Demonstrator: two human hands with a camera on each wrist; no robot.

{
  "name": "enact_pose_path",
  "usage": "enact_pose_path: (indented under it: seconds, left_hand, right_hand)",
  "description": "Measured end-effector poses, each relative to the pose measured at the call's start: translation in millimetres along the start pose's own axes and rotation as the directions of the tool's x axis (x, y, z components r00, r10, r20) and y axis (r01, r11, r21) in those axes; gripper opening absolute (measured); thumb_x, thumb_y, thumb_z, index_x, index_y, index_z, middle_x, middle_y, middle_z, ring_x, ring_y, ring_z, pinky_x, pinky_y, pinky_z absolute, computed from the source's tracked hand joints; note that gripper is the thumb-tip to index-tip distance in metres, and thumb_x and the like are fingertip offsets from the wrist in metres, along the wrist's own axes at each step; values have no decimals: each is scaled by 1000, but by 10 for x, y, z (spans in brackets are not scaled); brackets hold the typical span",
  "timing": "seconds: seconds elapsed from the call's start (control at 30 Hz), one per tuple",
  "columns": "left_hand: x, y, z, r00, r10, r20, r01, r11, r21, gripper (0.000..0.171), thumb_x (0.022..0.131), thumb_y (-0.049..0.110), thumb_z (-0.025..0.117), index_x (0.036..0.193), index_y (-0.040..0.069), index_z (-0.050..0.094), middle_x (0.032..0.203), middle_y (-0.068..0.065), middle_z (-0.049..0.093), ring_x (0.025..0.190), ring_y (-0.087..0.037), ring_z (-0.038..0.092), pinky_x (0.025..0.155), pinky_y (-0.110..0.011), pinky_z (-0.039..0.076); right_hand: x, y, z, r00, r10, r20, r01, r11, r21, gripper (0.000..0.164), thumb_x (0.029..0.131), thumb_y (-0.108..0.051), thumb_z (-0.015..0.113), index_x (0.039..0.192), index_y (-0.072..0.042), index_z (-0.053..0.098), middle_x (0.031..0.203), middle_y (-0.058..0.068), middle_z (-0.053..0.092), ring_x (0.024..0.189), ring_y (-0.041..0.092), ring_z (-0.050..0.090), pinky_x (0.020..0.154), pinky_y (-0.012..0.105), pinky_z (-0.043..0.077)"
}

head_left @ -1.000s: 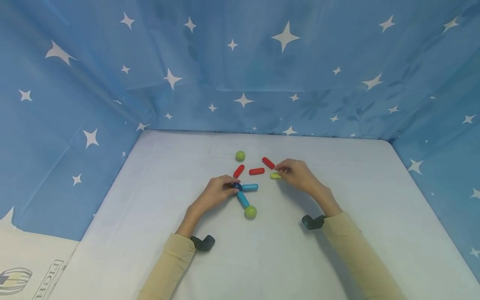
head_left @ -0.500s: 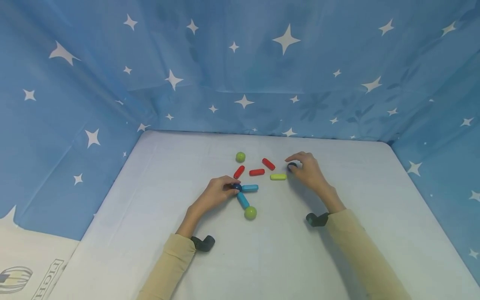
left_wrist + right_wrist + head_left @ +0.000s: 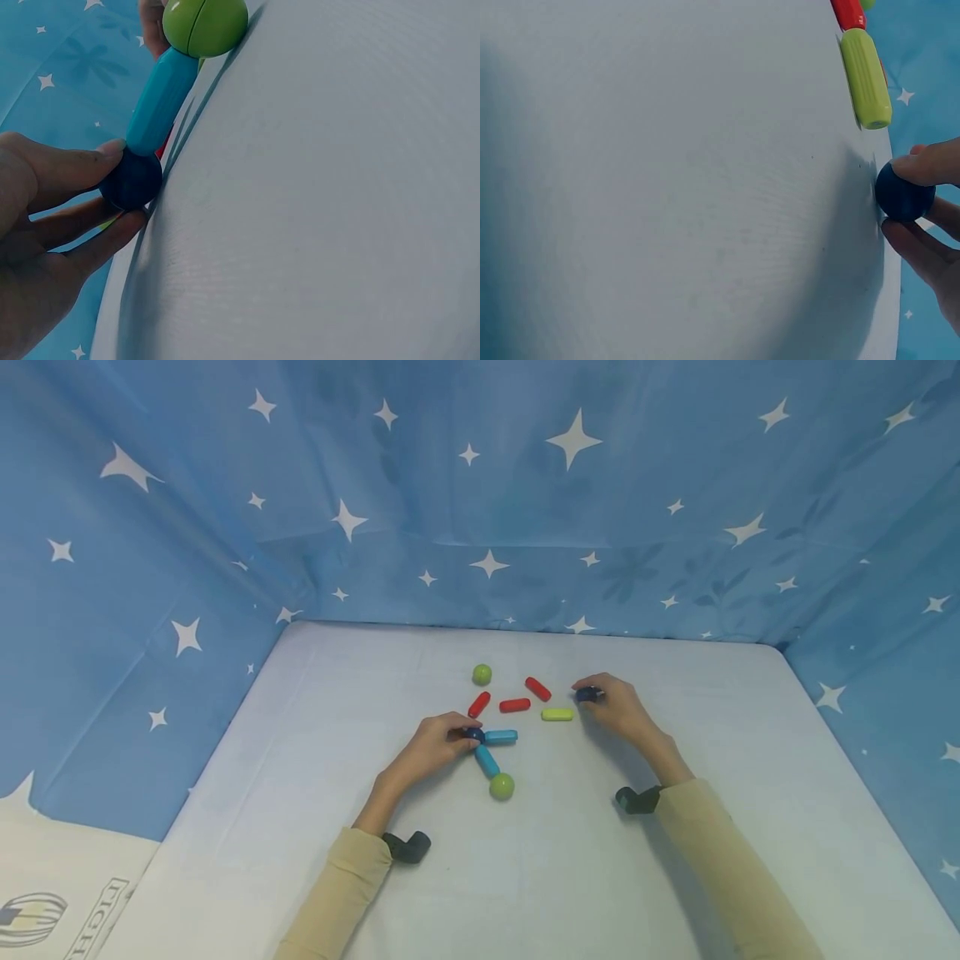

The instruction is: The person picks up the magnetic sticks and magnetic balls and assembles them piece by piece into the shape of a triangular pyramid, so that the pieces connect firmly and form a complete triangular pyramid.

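Observation:
Between thumb and fingers, my left hand (image 3: 432, 747) pinches a dark blue ball (image 3: 131, 181). Two light blue rods touch that ball: one rod (image 3: 501, 737) points right, and the other rod (image 3: 162, 103) runs to a green ball (image 3: 205, 25) at its far end. Farther right, my right hand (image 3: 617, 705) holds a second dark blue ball (image 3: 905, 191) at the table surface. Just left of this ball lies a yellow-green rod (image 3: 866, 79), apart from it.
Three red rods lie behind the blue pieces: a left rod (image 3: 479, 704), a middle rod (image 3: 514, 705) and a right rod (image 3: 537, 688). Another green ball (image 3: 482, 674) sits behind them. The white table (image 3: 525, 877) ends at a blue star-patterned curtain (image 3: 450, 493).
My right hand has moved right, away from the yellow-green rod, to the second dark blue ball, and its fingers have closed round it. The left hand stays on its ball.

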State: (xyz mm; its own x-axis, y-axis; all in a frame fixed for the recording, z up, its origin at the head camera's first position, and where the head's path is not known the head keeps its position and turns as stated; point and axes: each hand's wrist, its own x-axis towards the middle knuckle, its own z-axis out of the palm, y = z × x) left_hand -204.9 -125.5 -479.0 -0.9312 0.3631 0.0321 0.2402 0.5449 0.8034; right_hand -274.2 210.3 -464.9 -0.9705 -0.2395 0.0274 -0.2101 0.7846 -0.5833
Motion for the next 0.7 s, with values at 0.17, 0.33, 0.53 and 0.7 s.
enact_pose_path:
  seconds: [0.17, 0.33, 0.53, 0.7]
  left_hand:
    - [-6, 8, -1, 1000, -15, -1, 15, 1000, -6, 36, 94, 10, 75, 129, 10, 71, 120, -5, 73, 113, -20, 67, 106, -40, 54]
    - [-13, 18, -6, 1000, -10, -7, 10, 1000, 0, 35, 94, 11, 75, 129, 9, 71, 118, -5, 73, 112, -20, 67, 105, -41, 54]
    - [-13, 30, -11, 1000, -15, -8, 15, 1000, -6, 35, 94, 9, 74, 129, 8, 71, 119, -6, 73, 114, -22, 67, 107, -43, 53]
    - [-12, 42, -12, 1000, -8, -7, 8, 1000, -6, 34, 94, 9, 74, 128, 8, 71, 118, -7, 73, 113, -22, 67, 106, -42, 54]
  right_hand:
    - [-29, 2, -10, 1000, -4, -17, 4, 1000, 6, 33, 94, 3, 64, 127, -1, 68, 137, 25, 61, 128, 44, 57, 107, 57, 51]
    - [-81, -42, -46, 1000, 1, -12, -1, 1000, 29, 34, 95, 1, 64, 129, -2, 67, 138, 23, 60, 125, 43, 60, 103, 56, 54]
    - [-151, -161, -62, 1000, -12, 13, 11, 999, 33, 34, 97, -1, 65, 130, -4, 66, 138, 20, 61, 125, 40, 59, 103, 55, 54]
    - [-224, -229, -58, 998, -57, 25, 55, 997, 52, 34, 95, 0, 67, 128, -3, 67, 134, 19, 64, 121, 38, 63, 102, 54, 55]
